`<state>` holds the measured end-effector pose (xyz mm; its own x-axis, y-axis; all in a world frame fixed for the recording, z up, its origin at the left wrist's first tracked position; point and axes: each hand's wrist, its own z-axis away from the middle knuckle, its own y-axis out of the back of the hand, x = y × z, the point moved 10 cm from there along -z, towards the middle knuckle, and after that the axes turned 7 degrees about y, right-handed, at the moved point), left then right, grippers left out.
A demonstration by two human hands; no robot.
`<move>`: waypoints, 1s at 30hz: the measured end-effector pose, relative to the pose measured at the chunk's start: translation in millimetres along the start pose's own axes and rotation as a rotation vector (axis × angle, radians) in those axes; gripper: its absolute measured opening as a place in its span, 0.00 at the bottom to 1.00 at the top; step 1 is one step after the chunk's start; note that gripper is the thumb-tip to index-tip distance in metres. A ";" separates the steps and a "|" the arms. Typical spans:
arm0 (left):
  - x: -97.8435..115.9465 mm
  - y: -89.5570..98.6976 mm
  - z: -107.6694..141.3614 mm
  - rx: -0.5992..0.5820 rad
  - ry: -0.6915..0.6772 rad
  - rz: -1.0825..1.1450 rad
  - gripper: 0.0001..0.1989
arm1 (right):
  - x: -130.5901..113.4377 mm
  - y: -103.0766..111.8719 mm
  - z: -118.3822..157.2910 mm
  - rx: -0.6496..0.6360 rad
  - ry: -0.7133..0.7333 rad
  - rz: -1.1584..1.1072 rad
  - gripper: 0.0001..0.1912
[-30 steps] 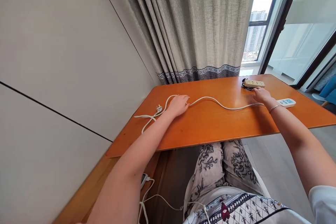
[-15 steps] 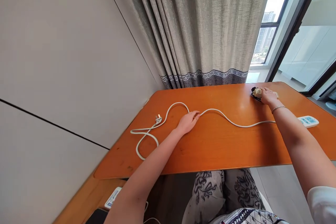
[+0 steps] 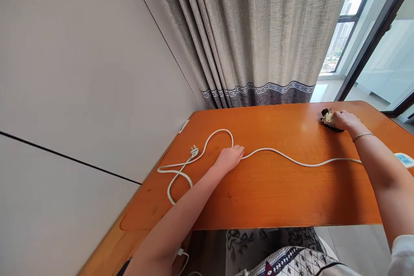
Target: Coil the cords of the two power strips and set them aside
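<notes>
A white power cord [image 3: 291, 159] winds across the orange tabletop. My left hand [image 3: 229, 158] is closed over its middle stretch, low against the wood, and hides that part. On the left the cord lies in loose loops, with its three-pin plug [image 3: 194, 152] beside them. The other end runs under my right forearm towards a white power strip [image 3: 404, 159] at the right edge of the view. Near the far right of the table, my right hand [image 3: 346, 120] grips a beige block [image 3: 328, 118] with a black plug and cord at its left end. My fingers partly cover the block.
The orange table [image 3: 274, 198] abuts a pale wall panel [image 3: 80, 73] on the left. A grey curtain [image 3: 258, 43] hangs behind it, with a window [image 3: 339, 43] to the right. Below the front edge are my lap and another white cable [image 3: 185, 258].
The view has shifted slightly, so the power strip sits closer to the right edge. My left fingers now lie more over the cord. My right hand stays on the beige block.
</notes>
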<state>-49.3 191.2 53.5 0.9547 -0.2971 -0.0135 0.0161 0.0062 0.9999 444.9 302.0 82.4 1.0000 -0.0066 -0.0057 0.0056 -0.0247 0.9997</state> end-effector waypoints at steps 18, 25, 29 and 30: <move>82.0 62.8 -60.3 0.280 -0.014 0.886 0.31 | -220.1 183.4 103.3 0.315 0.620 -0.750 0.37; -25.6 56.0 -65.6 0.322 0.428 0.930 0.06 | -109.4 210.8 150.0 0.556 0.396 -0.742 0.37; -110.6 93.2 -45.1 0.464 0.616 0.991 0.10 | -47.9 194.8 188.9 0.638 0.196 -0.062 0.29; -124.3 106.0 -41.4 0.496 0.619 1.016 0.09 | -41.3 179.9 192.6 0.576 0.194 0.047 0.28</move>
<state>-154.0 268.3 160.7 0.4544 0.1224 0.8824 -0.7792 -0.4255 0.4603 403.3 105.3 257.7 0.9823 0.1603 0.0974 0.0106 -0.5660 0.8244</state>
